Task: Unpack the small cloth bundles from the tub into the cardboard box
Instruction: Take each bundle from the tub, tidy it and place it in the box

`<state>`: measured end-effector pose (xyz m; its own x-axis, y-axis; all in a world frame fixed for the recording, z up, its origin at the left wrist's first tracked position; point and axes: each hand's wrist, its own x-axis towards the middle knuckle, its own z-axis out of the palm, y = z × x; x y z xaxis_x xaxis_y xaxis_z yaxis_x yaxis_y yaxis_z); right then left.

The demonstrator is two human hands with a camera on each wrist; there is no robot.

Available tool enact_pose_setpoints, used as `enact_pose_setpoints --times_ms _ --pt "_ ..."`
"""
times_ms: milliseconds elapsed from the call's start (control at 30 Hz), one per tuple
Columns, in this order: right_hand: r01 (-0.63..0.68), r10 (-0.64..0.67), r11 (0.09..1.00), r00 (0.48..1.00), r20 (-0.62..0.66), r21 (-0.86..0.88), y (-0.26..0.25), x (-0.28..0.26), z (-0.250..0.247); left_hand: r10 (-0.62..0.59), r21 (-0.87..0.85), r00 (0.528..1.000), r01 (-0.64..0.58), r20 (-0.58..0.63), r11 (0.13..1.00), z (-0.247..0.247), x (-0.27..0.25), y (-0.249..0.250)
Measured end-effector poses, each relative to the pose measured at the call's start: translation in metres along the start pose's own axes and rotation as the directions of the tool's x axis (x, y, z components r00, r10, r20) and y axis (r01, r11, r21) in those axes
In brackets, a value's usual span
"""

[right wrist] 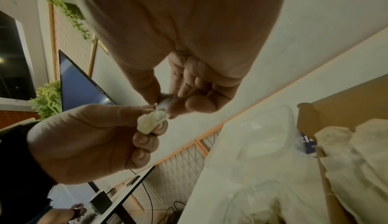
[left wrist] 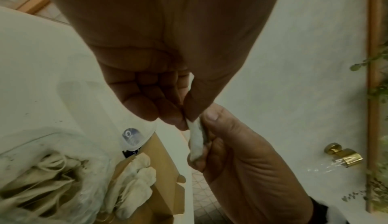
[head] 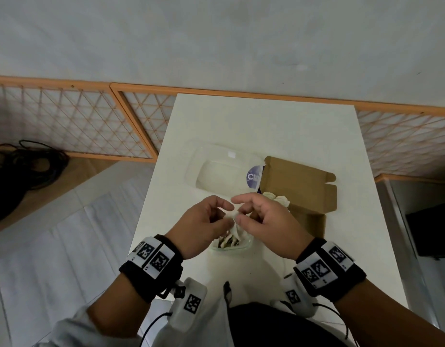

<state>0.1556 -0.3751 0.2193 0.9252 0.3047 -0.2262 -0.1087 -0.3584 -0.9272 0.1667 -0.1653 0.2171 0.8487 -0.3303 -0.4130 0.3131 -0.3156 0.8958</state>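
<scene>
Both my hands, left hand and right hand, pinch one small cloth bundle at mid-frame above the tub; it looks light, soft and limp, so I judge its bunched middle the surest hold.

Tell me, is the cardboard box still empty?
No, the cardboard box already holds pale cloth bundles at its near-left corner.

I hold my left hand and right hand raised together, thumbs and curled fingers pinching, wrists banded.
</scene>
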Motion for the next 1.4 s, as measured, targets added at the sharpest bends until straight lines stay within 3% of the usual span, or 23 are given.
enact_pose_setpoints --times_ms 133,333,467,567,700,767,867,933,1033,1167,1300,1400 --pt "0.05 -0.05 0.999 0.998 -0.038 0.013 -0.002 0.0 -0.006 0.031 0.073 0.999 -0.029 -0.029 0.997 -0.002 -0.004 0.008" --pt "0.015 0.041 0.962 0.979 -0.197 0.271 0.001 -0.005 -0.026 0.042 -0.091 0.988 -0.055 -0.147 0.994 0.002 -0.004 0.023" --pt "0.001 0.089 0.907 0.977 -0.194 0.421 -0.002 -0.006 -0.031 0.041 -0.18 0.993 -0.06 -0.106 0.982 0.014 -0.005 0.035" --pt "0.004 0.068 0.903 0.986 -0.154 0.429 -0.003 -0.008 -0.03 0.119 -0.099 0.989 -0.128 -0.087 0.987 0.021 -0.003 0.038" --pt "-0.034 0.074 0.916 0.993 -0.087 0.399 -0.002 -0.007 -0.025 0.195 -0.066 0.964 -0.21 -0.183 0.975 0.023 0.004 0.034" --pt "-0.075 0.102 0.944 0.992 -0.069 0.321 0.007 -0.003 -0.021 0.188 -0.07 0.958 -0.207 -0.215 0.976 0.019 0.005 0.034" --pt "-0.105 0.1 0.991 0.993 -0.063 -0.088 0.035 0.008 -0.011 0.193 -0.022 0.949 -0.205 -0.251 0.979 0.009 -0.001 0.03" --pt "-0.107 0.119 0.939 0.993 0.018 -0.328 0.055 0.018 0.001 0.178 -0.001 0.942 -0.186 -0.285 0.982 0.002 -0.007 0.026" --pt "-0.069 0.172 0.828 0.976 0.135 -0.557 0.08 0.032 0.022 0.139 -0.055 0.934 -0.166 -0.329 0.985 -0.007 -0.016 0.02" --pt "-0.059 0.213 0.72 0.967 0.139 -0.692 0.093 0.046 0.049 0.108 -0.084 0.923 -0.149 -0.37 0.985 -0.016 -0.028 0.01" --pt "-0.146 0.26 0.594 0.965 0.018 -0.791 0.095 0.057 0.069 0.07 -0.07 0.923 -0.104 -0.379 0.992 -0.022 -0.038 0.001" --pt "-0.196 0.274 0.597 0.961 -0.032 -0.778 0.097 0.068 0.077 0.055 -0.063 0.924 -0.085 -0.379 0.994 -0.022 -0.044 -0.003"
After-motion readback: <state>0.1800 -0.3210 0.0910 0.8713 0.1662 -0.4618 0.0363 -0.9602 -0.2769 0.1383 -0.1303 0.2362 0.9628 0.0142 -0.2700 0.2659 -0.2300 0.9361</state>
